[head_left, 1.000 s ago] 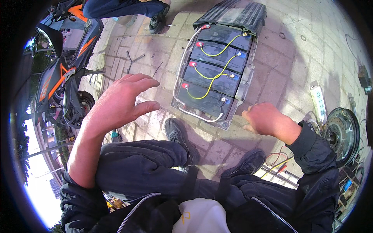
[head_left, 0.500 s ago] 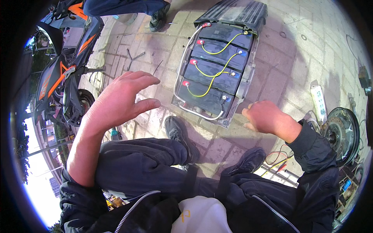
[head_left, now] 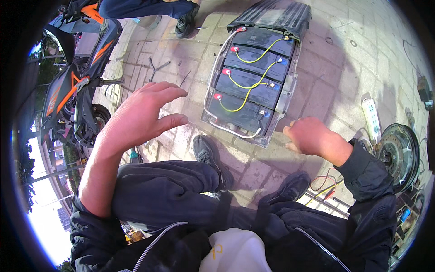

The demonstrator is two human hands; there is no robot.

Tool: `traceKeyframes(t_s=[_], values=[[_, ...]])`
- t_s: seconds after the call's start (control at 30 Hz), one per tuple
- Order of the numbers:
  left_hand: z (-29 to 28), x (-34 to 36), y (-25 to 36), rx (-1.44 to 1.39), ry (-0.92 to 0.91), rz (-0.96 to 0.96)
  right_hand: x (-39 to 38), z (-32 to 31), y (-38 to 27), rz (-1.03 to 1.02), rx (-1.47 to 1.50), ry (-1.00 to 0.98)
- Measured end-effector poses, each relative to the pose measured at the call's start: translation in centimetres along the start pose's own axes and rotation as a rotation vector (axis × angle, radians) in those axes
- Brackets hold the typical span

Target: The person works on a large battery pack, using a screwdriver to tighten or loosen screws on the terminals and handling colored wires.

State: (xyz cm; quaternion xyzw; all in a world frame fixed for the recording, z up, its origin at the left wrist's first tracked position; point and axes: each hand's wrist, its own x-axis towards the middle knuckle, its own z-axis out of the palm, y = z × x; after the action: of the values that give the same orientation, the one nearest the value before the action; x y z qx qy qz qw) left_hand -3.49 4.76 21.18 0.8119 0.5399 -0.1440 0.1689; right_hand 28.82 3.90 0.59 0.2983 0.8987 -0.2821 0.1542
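Observation:
My left hand (head_left: 142, 113) hovers left of the battery case, thumb and fingers apart, holding nothing. The case (head_left: 284, 105) lies on the paving with four black batteries (head_left: 251, 74) side by side, red and blue terminals on opposite sides, joined by yellow-green wires (head_left: 248, 99). A white cable (head_left: 240, 134) runs along the left and near edges; a ribbed black end piece (head_left: 272, 16) caps the far end. My right hand (head_left: 302, 135) is beside the case's near right corner, fingers curled; whatever they might hold is hidden.
An orange-and-black two-wheeler (head_left: 72, 93) stands left. Another person's leg (head_left: 136, 9) and shoe are at the top. To the right lie a white power strip (head_left: 371, 119), a wheel (head_left: 398, 154) and red-and-black leads (head_left: 326, 186). A Y-shaped tool (head_left: 156, 68) rests on the paving (head_left: 321, 77).
Both hands stay almost in place with the same finger shapes. The whole view has shifted very slightly; the case and wires look unchanged.

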Motion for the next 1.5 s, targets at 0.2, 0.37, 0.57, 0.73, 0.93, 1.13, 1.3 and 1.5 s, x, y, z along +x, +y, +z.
traceKeyframes(t_s=[0.2,0.37,0.57,0.73,0.93,1.13,1.3,1.5], values=[[-0.06,-0.01,0.15,-0.007,0.004,-0.007,-0.32,-0.09,-0.13,0.014,-0.002,0.003],[-0.08,0.08,0.27,-0.007,0.005,-0.003,-0.35,0.42,0.06,0.001,0.006,0.034],[-0.01,-0.02,0.22,0.011,0.003,-0.005,-0.28,0.00,-0.16,0.013,0.000,-0.017],[0.07,-0.03,0.19,0.010,0.007,0.001,-0.34,0.20,-0.09,-0.017,-0.007,0.035],[0.12,-0.01,0.27,0.022,0.022,0.018,-0.23,0.27,-0.06,-0.009,0.009,0.024],[-0.01,0.02,0.31,0.009,0.019,0.016,-0.19,0.73,0.13,-0.017,0.004,0.036],[0.03,0.11,0.36,0.011,0.014,0.004,-0.19,0.79,0.19,-0.019,0.001,0.038],[0.38,0.13,0.09,0.029,0.061,0.049,-0.18,0.55,0.09,-0.012,0.008,0.027]])
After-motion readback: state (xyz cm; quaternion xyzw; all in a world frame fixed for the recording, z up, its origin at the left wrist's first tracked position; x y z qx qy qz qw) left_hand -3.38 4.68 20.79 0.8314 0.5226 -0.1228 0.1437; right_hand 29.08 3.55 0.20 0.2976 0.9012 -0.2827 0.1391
